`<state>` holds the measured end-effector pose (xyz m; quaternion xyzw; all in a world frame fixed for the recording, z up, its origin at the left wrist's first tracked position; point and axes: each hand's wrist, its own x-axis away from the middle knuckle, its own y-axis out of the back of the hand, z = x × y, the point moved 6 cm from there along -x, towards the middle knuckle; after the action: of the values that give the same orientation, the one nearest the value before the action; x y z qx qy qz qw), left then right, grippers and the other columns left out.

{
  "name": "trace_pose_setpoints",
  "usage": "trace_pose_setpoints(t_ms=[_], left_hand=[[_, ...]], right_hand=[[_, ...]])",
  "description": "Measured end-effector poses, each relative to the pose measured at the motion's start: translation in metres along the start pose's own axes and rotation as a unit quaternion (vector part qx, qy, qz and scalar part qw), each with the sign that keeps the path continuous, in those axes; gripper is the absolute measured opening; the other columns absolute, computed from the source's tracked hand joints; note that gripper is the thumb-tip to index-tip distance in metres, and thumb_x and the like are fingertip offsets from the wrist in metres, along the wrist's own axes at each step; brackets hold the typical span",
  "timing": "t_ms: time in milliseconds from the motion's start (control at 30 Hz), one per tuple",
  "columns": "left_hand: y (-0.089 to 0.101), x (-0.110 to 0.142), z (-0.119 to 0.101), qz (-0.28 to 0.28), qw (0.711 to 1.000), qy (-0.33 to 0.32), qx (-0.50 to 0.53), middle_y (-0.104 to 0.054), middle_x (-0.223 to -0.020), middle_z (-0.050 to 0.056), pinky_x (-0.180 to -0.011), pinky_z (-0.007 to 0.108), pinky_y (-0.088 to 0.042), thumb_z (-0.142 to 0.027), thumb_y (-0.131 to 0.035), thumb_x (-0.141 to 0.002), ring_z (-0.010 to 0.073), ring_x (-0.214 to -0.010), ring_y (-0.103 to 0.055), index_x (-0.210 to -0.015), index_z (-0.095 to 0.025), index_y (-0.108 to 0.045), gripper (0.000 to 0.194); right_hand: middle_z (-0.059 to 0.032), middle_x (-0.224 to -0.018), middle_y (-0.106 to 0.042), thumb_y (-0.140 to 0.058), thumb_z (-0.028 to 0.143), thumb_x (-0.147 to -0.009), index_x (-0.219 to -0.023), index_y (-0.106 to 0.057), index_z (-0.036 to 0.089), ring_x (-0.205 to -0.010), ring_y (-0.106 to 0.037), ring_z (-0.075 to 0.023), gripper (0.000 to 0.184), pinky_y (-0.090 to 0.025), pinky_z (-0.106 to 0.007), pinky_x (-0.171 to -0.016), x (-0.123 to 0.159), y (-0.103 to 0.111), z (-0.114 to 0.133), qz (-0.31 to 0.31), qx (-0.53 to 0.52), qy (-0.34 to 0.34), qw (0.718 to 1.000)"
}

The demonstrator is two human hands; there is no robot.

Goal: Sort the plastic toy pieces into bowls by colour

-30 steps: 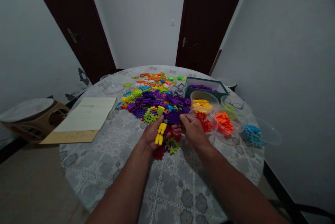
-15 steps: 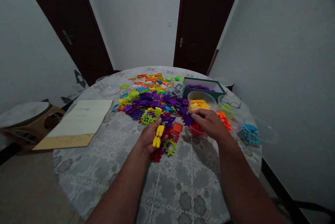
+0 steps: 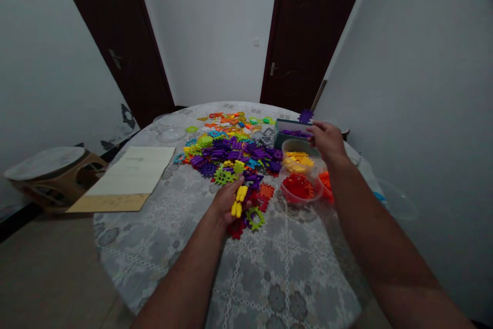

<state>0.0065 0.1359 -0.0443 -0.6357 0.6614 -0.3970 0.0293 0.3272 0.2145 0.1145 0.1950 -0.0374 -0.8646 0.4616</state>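
My left hand [image 3: 227, 200] is closed around yellow building pieces [image 3: 239, 201] with rounded lobes, low over the table's middle. Purple, red and lime-green notched pieces lie against and beyond its fingers. My right hand [image 3: 327, 140] reaches over the dark green box [image 3: 280, 139] at the back right. A flat purple notched piece [image 3: 306, 116] shows at its fingertips, above the box's far edge. More purple pieces [image 3: 295, 134] lie inside the box. Left of the tubs spreads a mixed heap of building pieces [image 3: 234, 152], mostly purple, with green, blue and yellow.
Clear tubs hold yellow pieces [image 3: 298, 161] and red pieces [image 3: 297, 186]; orange pieces [image 3: 325, 184] sit partly behind my right forearm. A sheet of paper [image 3: 133, 170] lies at the left. Clear lids [image 3: 169, 133] rest at the back left. A patterned cloth [image 3: 185, 247] covers the round table.
My right hand has moved away and to the right with the purple piece, from beside the red tub to over the green box. The left hand keeps its yellow pieces. The view tilted up.
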Motion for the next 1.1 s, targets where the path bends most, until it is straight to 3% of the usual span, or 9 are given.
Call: trace_pose_setpoints(t_ms=[100,233,333,433,600,867,933,1000,1100], left_hand=[[-0.003,0.002,-0.001,0.013,1.0,-0.003,0.003,-0.059,-0.061,-0.005,-0.041,0.023,-0.056,-0.026,-0.074,-0.095,0.0096,-0.041,-0.054,-0.099,-0.017,-0.063,0.014],[-0.01,0.006,0.0,0.057,0.998,-0.01,-0.002,-0.061,-0.063,-0.003,-0.04,0.022,-0.054,-0.025,-0.073,-0.095,0.0102,-0.042,-0.056,-0.101,-0.017,-0.064,0.014],[-0.013,0.007,0.001,0.079,0.997,-0.018,-0.013,-0.063,-0.065,-0.002,-0.039,0.023,-0.054,-0.027,-0.074,-0.094,0.012,-0.044,-0.058,-0.101,-0.016,-0.065,0.016],[-0.012,0.006,0.003,0.084,0.996,-0.024,-0.015,-0.061,-0.064,-0.003,-0.039,0.022,-0.053,-0.028,-0.074,-0.095,0.0118,-0.044,-0.058,-0.101,-0.016,-0.064,0.016],[-0.012,0.004,0.003,0.103,0.994,-0.021,0.006,-0.065,-0.068,-0.003,-0.039,0.02,-0.052,-0.026,-0.074,-0.094,0.0112,-0.044,-0.06,-0.119,-0.018,-0.065,0.028],[-0.019,0.008,0.001,0.134,0.99,-0.004,0.032,-0.08,-0.102,0.009,-0.036,0.022,-0.051,-0.022,-0.076,-0.09,0.0241,-0.073,-0.08,-0.131,-0.019,-0.056,0.045],[-0.018,0.009,0.0,0.128,0.991,-0.007,0.023,-0.08,-0.102,0.008,-0.035,0.021,-0.049,-0.023,-0.077,-0.089,0.0234,-0.071,-0.08,-0.129,-0.021,-0.056,0.045],[-0.017,0.007,0.0,0.12,0.993,-0.003,0.011,-0.08,-0.099,0.007,-0.033,0.02,-0.046,-0.023,-0.077,-0.089,0.0221,-0.068,-0.079,-0.127,-0.021,-0.055,0.043],[-0.013,0.004,0.003,0.114,0.993,0.011,-0.002,-0.079,-0.094,0.005,-0.032,0.017,-0.042,-0.023,-0.077,-0.089,0.0201,-0.062,-0.077,-0.124,-0.021,-0.055,0.041]], right_hand=[[-0.0074,-0.096,-0.078,-0.066,0.032,-0.088,-0.118,-0.075,0.016,-0.063,-0.067,-0.0149,0.035,-0.052,-0.025,-0.054,0.04,-0.023,0.012,0.112,0.048,0.041,0.992],[-0.0069,-0.1,-0.08,-0.068,0.04,-0.095,-0.114,-0.078,0.021,-0.081,-0.073,-0.0201,0.029,-0.056,-0.03,-0.072,0.131,-0.069,0.019,0.336,0.121,0.142,0.923],[-0.0078,-0.109,-0.081,-0.066,0.033,-0.098,-0.117,-0.077,0.022,-0.092,-0.074,-0.0225,0.025,-0.055,-0.033,-0.083,0.17,-0.088,0.018,0.364,0.153,0.19,0.899],[-0.009,-0.109,-0.081,-0.062,0.025,-0.099,-0.111,-0.078,0.021,-0.096,-0.074,-0.0238,0.021,-0.053,-0.034,-0.088,0.178,-0.092,0.018,0.337,0.179,0.209,0.9],[-0.0071,-0.102,-0.081,-0.059,0.028,-0.1,-0.11,-0.077,0.021,-0.091,-0.074,-0.0224,0.022,-0.052,-0.033,-0.082,0.168,-0.076,0.019,0.298,0.173,0.183,0.921],[-0.0031,-0.087,-0.079,-0.07,0.026,-0.088,-0.099,-0.081,0.02,-0.073,-0.07,-0.0162,0.017,-0.053,-0.025,-0.064,0.11,-0.05,-0.002,0.391,0.131,0.099,0.906],[-0.0024,-0.074,-0.075,-0.074,0.026,-0.083,-0.093,-0.08,0.017,-0.06,-0.065,-0.0148,0.015,-0.051,-0.024,-0.055,0.074,-0.042,-0.008,0.337,0.102,0.051,0.935],[-0.0032,-0.072,-0.074,-0.076,0.027,-0.082,-0.094,-0.079,0.013,-0.055,-0.063,-0.0137,0.019,-0.052,-0.024,-0.052,0.034,-0.028,-0.011,0.213,0.057,0.02,0.975],[-0.0093,-0.094,-0.078,-0.069,0.03,-0.089,-0.116,-0.073,0.011,-0.067,-0.069,-0.0136,0.033,-0.058,-0.025,-0.062,-0.009,-0.008,-0.01,0.047,0.017,0.024,0.998]])
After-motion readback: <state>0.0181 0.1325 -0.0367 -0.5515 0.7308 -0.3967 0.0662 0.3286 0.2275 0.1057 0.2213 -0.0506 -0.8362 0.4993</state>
